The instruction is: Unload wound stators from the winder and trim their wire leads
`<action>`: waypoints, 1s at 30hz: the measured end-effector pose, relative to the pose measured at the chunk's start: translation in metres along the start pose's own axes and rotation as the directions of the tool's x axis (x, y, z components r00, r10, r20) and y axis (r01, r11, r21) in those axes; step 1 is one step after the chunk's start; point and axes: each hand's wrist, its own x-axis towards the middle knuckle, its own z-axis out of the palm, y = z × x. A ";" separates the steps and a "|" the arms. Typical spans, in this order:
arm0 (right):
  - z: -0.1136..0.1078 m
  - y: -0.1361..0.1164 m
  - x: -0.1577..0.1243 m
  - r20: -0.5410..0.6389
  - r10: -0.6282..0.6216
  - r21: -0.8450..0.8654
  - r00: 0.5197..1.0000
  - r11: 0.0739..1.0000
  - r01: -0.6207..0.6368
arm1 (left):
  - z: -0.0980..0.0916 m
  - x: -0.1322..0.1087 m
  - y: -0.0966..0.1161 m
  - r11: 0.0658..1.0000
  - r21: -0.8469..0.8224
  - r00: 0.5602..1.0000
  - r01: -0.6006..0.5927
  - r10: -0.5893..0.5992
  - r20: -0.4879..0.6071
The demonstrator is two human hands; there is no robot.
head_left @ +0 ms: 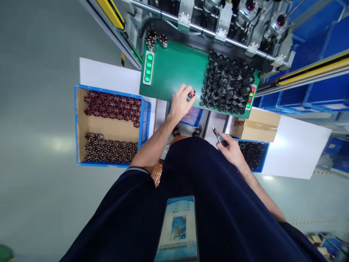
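Note:
My left hand is over the front edge of the green work surface, its fingers closed on a small round part with red windings. My right hand holds a pair of cutters below the surface's front edge, the metal tip pointing up and left. Many black ring parts are packed together on the right of the green surface. At its back left corner stand several copper-wound parts.
A blue-rimmed box on the left holds rows of wound parts. On the right are a cardboard box and a blue bin of black parts. Machine clamps hang over the back edge. A small blue tray sits under the front edge.

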 end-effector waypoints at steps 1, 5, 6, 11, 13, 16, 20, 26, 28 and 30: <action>-0.004 -0.009 -0.006 -0.021 -0.036 0.021 0.999 0.999 0.037 | -0.012 -0.014 0.019 0.998 -0.032 0.998 -0.056 0.055 -0.034; -0.022 -0.055 -0.029 -0.121 -0.190 0.101 0.974 0.974 0.202 | -0.070 -0.074 0.106 0.956 -0.051 0.946 -0.287 0.275 -0.171; -0.028 -0.067 -0.032 -0.137 -0.226 0.115 0.964 0.963 0.242 | -0.085 -0.086 0.126 0.948 -0.019 0.932 -0.318 0.308 -0.191; -0.050 -0.109 -0.041 -0.108 -0.388 0.158 0.915 0.902 0.401 | -0.127 -0.115 0.183 0.910 0.066 0.840 -0.409 0.404 -0.362; -0.055 -0.117 -0.041 -0.092 -0.421 0.154 0.902 0.889 0.431 | -0.132 -0.119 0.188 0.900 0.059 0.820 -0.432 0.420 -0.389; -0.057 -0.123 -0.040 -0.087 -0.455 0.145 0.886 0.874 0.463 | -0.134 -0.122 0.188 0.896 0.070 0.814 -0.439 0.429 -0.391; -0.056 -0.128 -0.039 -0.074 -0.469 0.144 0.880 0.868 0.475 | -0.137 -0.127 0.185 0.890 0.088 0.811 -0.448 0.446 -0.379; -0.055 -0.132 -0.040 -0.076 -0.469 0.115 0.880 0.872 0.475 | -0.142 -0.130 0.181 0.879 0.095 0.804 -0.467 0.467 -0.368; -0.054 -0.132 -0.039 -0.086 -0.471 0.104 0.878 0.872 0.478 | -0.142 -0.130 0.179 0.883 0.098 0.808 -0.459 0.461 -0.367; -0.052 -0.131 -0.039 -0.098 -0.470 0.093 0.877 0.873 0.479 | -0.142 -0.130 0.178 0.888 0.091 0.811 -0.451 0.450 -0.373</action>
